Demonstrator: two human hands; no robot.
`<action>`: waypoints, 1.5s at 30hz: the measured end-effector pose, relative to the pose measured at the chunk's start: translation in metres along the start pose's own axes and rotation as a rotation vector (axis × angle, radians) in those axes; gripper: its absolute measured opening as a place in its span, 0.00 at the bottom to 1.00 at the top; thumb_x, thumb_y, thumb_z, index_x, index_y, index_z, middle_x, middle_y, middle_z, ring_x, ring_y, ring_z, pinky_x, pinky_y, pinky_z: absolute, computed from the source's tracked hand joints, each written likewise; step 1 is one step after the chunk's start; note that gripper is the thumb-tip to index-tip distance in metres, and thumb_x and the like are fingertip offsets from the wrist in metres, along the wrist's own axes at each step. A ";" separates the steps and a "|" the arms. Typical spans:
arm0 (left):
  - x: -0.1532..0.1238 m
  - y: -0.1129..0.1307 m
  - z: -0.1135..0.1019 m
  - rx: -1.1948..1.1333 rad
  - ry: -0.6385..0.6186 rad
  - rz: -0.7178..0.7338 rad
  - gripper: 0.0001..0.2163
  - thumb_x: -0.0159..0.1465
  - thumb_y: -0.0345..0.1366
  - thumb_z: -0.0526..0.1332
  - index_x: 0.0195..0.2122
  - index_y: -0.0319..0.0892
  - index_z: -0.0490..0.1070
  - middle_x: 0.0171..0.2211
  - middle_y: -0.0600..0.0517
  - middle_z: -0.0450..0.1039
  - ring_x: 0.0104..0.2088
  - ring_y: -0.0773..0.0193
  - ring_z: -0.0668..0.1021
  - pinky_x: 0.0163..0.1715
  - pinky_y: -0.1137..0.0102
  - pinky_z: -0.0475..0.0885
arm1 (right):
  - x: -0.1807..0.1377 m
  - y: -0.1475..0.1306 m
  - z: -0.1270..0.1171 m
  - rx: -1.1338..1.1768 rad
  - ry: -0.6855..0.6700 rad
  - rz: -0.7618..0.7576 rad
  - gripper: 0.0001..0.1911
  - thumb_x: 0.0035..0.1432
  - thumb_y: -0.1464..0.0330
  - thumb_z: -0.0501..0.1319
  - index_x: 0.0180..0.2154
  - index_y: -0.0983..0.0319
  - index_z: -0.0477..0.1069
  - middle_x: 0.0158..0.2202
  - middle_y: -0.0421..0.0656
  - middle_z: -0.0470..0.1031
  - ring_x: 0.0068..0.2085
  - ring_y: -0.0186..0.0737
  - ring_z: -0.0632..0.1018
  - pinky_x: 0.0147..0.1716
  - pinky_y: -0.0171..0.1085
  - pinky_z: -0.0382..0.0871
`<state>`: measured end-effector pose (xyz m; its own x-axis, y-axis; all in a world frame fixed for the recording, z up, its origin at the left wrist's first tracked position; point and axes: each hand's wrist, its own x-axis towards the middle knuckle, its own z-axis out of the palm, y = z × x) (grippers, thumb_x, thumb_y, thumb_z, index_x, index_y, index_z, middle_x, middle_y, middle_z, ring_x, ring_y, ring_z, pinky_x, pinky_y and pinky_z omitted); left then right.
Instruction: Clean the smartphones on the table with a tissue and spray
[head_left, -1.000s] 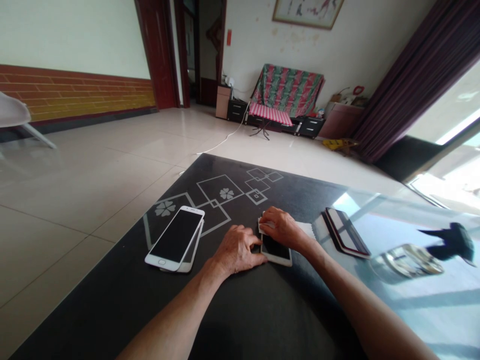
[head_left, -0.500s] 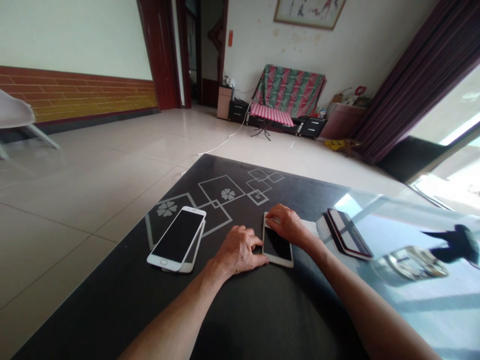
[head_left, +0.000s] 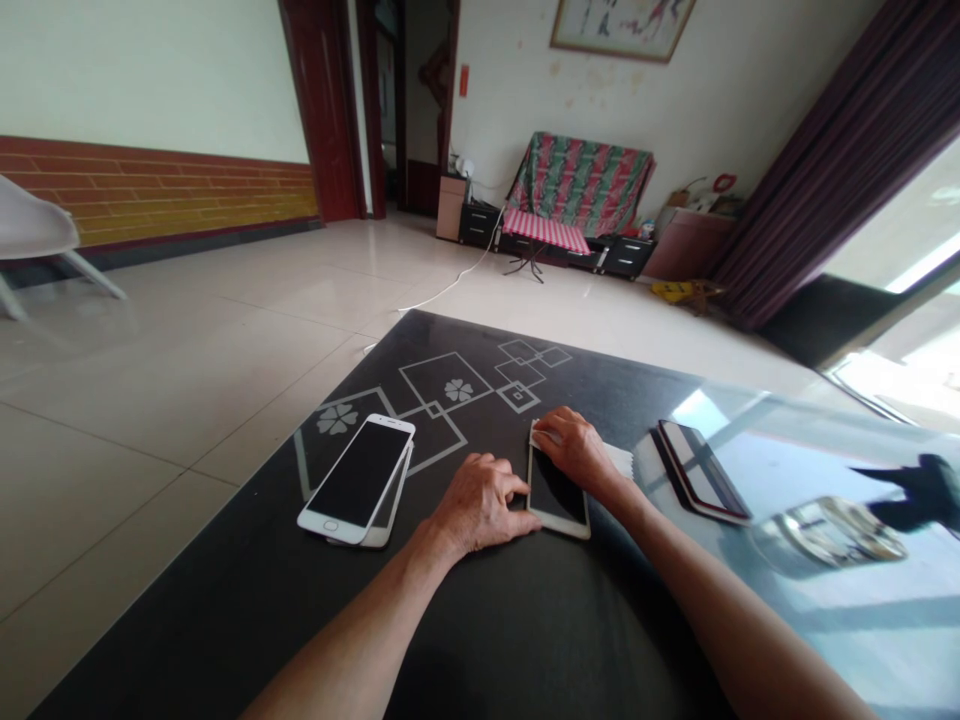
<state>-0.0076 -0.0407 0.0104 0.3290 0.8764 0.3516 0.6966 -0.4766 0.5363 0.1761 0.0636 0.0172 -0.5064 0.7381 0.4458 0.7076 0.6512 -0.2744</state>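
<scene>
A white phone (head_left: 556, 498) with a dark screen lies flat on the black glass table (head_left: 525, 620). My left hand (head_left: 480, 500) is curled beside it, thumb and fingertips pressed against its left edge. My right hand (head_left: 576, 450) rests on the phone's far end, fingers closed over a white cloth (head_left: 619, 458) that sticks out to the right under my wrist. Most of the screen shows below my right hand.
Two white phones (head_left: 358, 478) lie stacked at the left of the table. A dark phone in a red case (head_left: 703, 472) lies to the right, with a glass ashtray (head_left: 832, 530) and a dark object (head_left: 926, 488) beyond. Tiled floor surrounds the table.
My right hand with the cloth has slid toward the phone's far end, uncovering more of the screen. My left hand has stayed at the phone's left edge.
</scene>
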 end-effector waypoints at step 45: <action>-0.001 0.002 -0.005 0.041 -0.031 -0.002 0.16 0.52 0.43 0.70 0.41 0.46 0.79 0.26 0.55 0.73 0.30 0.63 0.71 0.39 0.66 0.63 | 0.005 0.029 -0.015 -0.055 -0.140 0.204 0.09 0.55 0.67 0.59 0.34 0.59 0.79 0.35 0.42 0.79 0.37 0.39 0.78 0.39 0.33 0.68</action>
<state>-0.0091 -0.0429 0.0149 0.3467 0.8793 0.3267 0.7223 -0.4724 0.5051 0.2013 0.0837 0.0247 -0.4105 0.8732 0.2627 0.8259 0.4781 -0.2987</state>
